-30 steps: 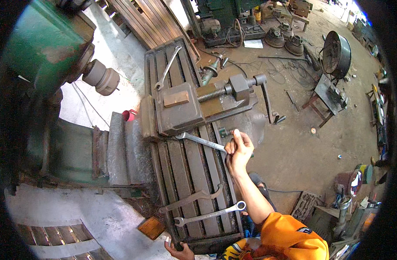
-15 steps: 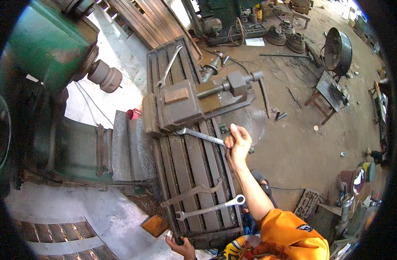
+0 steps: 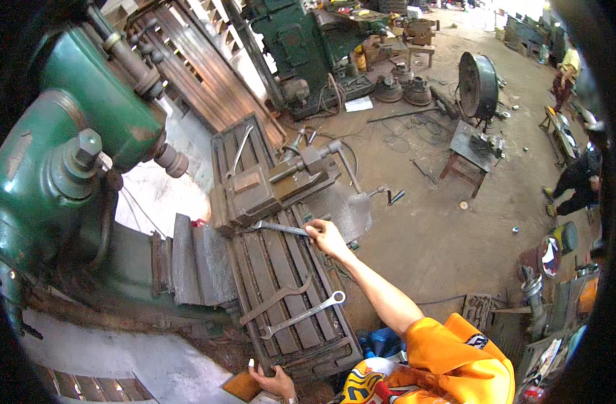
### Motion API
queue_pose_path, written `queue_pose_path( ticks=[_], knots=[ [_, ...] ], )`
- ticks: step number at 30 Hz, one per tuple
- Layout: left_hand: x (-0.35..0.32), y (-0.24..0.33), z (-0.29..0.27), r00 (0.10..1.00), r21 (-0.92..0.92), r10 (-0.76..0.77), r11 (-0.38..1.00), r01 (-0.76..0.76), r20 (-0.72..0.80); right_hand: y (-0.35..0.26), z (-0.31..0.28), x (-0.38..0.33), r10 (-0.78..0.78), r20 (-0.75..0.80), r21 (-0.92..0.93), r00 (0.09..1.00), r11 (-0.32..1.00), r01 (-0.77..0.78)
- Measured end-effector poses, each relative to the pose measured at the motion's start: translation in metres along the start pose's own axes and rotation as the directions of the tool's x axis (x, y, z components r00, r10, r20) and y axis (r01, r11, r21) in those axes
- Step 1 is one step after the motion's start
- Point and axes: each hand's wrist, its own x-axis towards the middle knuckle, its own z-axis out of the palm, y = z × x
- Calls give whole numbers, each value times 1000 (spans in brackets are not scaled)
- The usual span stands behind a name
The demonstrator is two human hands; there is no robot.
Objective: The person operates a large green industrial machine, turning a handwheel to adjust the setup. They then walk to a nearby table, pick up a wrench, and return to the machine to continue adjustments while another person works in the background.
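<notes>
My right hand [image 3: 328,238] is closed round the near end of a steel wrench [image 3: 281,228]. The wrench's far head meets the base of a machine vise [image 3: 251,200], at a spot too small to make out. The vise is bolted down on a slotted machine table [image 3: 266,252]. My left hand [image 3: 277,384] is at the table's near end, fingers apart, with something white on one fingertip. Between my hands, a combination wrench [image 3: 304,315] and a dark hook spanner [image 3: 274,300] lie on the table. Another wrench [image 3: 239,149] rests beyond the vise.
A green machine head [image 3: 99,101] with a spindle overhangs at the left. The vise's crank handle [image 3: 348,168] juts out over the floor on the right. A small metal stand [image 3: 471,149] and a round drum-shaped fan [image 3: 477,85] stand farther right. People [image 3: 577,182] are at the right edge.
The view has tilted up and shifted, showing more of the green machine and people at the right. My right hand stays on the wrench, its raised thumb now closed down. My left fingers have spread.
</notes>
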Motion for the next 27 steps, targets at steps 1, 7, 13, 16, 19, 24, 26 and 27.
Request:
queue_pose_path(
  ticks=[1, 7, 13, 16, 19, 24, 26, 27],
  knots=[
    [-1, 0, -2, 999, -35, 2, 999, 0, 45, 0, -2, 0, 67, 25, 3, 997, 998, -67],
    [0, -1, 4, 992, 3, -106, 994, 106, -63, -5, 6, -20, 27, 93, 215, 995, 975, -46],
    [2, 0, 2, 996, 141, -16, 990, 28, -90, -22, 6, -34, -48, 138, 193, 989, 981, 20],
    [0, 3, -2, 995, 120, -69, 990, 78, -72, -19, 3, -33, 49, 91, 185, 995, 981, -65],
    [-1, 2, -2, 994, 167, -3, 986, 21, -106, -7, 9, -34, 5, 154, 146, 988, 989, -28],
    [2, -6, 2, 996, 39, -36, 998, 39, -78, 9, 1, -31, 106, 87, 422, 990, 897, -134],
    [4, -8, 2, 993, 105, 35, 994, -23, -112, 7, -24, -35, 303, -59, 491, 951, 839, -237],
    [4, -9, 2, 995, 88, 10, 996, -1, -101, 5, -41, -41, 309, -103, 492, 946, 842, -221]
  ],
)
